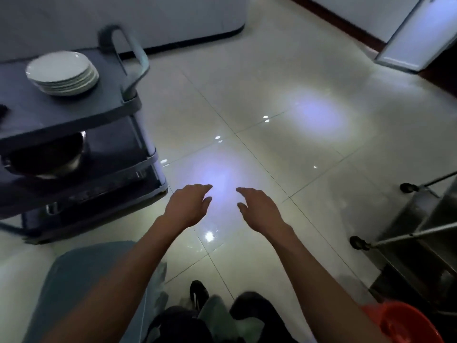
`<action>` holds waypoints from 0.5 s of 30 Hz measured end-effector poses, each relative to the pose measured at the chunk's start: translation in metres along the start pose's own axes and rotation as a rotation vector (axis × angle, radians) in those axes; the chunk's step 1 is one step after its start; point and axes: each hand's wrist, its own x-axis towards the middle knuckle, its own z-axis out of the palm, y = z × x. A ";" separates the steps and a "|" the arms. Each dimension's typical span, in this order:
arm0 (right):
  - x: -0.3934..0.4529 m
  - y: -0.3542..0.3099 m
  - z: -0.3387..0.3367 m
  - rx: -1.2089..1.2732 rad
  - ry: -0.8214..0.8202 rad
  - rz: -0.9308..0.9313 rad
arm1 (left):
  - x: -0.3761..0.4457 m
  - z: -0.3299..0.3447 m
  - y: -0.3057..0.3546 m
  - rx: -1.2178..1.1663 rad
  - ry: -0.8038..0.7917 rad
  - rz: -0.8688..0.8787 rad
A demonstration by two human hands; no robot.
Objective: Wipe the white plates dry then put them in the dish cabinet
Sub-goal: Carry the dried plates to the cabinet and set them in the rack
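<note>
A stack of several white plates (pixel 63 74) sits on the top shelf of a dark grey trolley (pixel 81 115) at the upper left. My left hand (pixel 189 205) and my right hand (pixel 259 207) are both stretched out over the tiled floor, palms down, fingers relaxed and holding nothing. They hover side by side, well to the right of and below the plates. No cloth is in either hand.
A metal bowl (pixel 47 157) sits on the trolley's middle shelf. A steel wheeled rack (pixel 420 233) stands at the right, a red basin (pixel 405 323) at the bottom right, a blue-grey bin (pixel 81 280) at the bottom left. A white cabinet door (pixel 415 33) is open at the top right.
</note>
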 end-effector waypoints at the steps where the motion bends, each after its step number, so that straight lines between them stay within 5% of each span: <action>1: 0.014 -0.007 -0.006 -0.015 0.003 -0.027 | 0.006 -0.008 -0.007 -0.002 0.009 -0.022; 15: 0.224 -0.099 -0.065 0.208 0.015 -0.367 | 0.106 -0.090 -0.118 -0.141 0.162 -0.388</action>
